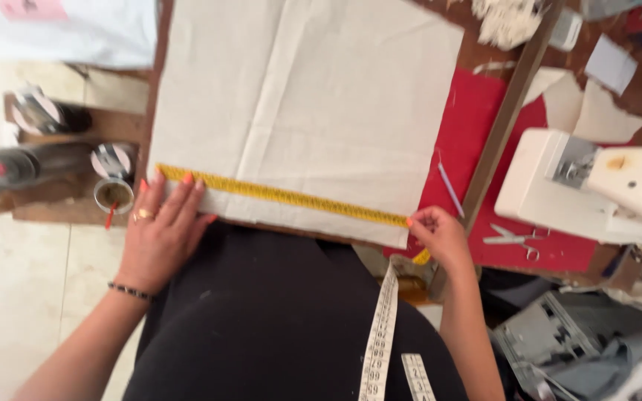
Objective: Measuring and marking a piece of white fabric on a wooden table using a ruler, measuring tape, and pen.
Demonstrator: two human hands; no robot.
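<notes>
A cream fabric piece lies flat on the table. A yellow tape measure is stretched along its near edge. My left hand presses flat on the tape's left end and the fabric corner, fingers spread. My right hand pinches the tape at the fabric's right corner. The tape's loose white end hangs down over my dark lap.
A white sewing machine stands at the right on a red cloth. Scissors lie in front of it. A long wooden ruler runs diagonally beside the fabric. Thread spools and a cup sit on a shelf at left.
</notes>
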